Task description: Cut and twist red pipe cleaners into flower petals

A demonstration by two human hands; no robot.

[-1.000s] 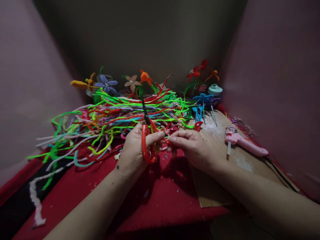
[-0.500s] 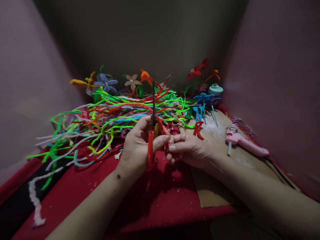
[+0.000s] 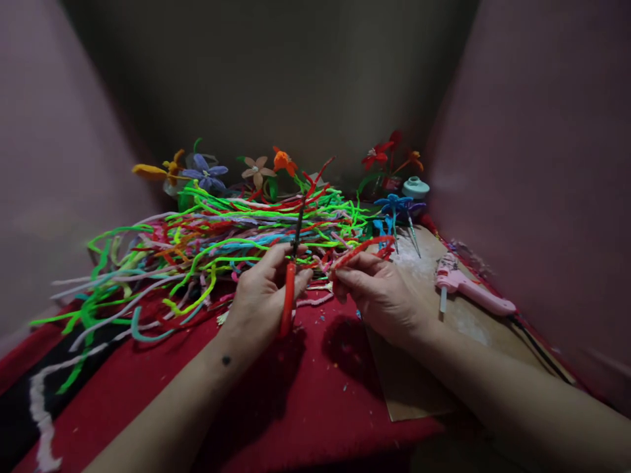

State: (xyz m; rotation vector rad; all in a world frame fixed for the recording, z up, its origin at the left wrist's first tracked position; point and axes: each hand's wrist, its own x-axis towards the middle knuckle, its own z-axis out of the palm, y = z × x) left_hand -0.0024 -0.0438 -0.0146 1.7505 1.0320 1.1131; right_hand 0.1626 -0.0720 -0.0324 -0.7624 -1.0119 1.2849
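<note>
A pair of scissors [image 3: 290, 295] with red handles and dark blades is held in my left hand [image 3: 263, 289], its tips pointing up and away. My right hand [image 3: 382, 295] pinches a red pipe cleaner [image 3: 362, 249] between thumb and fingers. That pipe cleaner slants up to the right over the edge of the board. A gap separates my two hands. Just beyond them lies a big heap of pipe cleaners [image 3: 236, 226] in green, pink, red, blue and other colours.
On the right, a pink glue gun [image 3: 468, 289] rests on a brown board [image 3: 404, 387]. Blue pipe-cleaner flowers [image 3: 393, 202] lie by its far edge. Further back are an orange flower [image 3: 284, 159], red flowers [image 3: 377, 155] and a pale teal container [image 3: 415, 188]. Red cloth [image 3: 315, 394] covers the table.
My hands have come apart; the right hand has drawn the red pipe cleaner to the right, away from the scissors. The scissors stay in my left hand. The whole view has shifted slightly.
</note>
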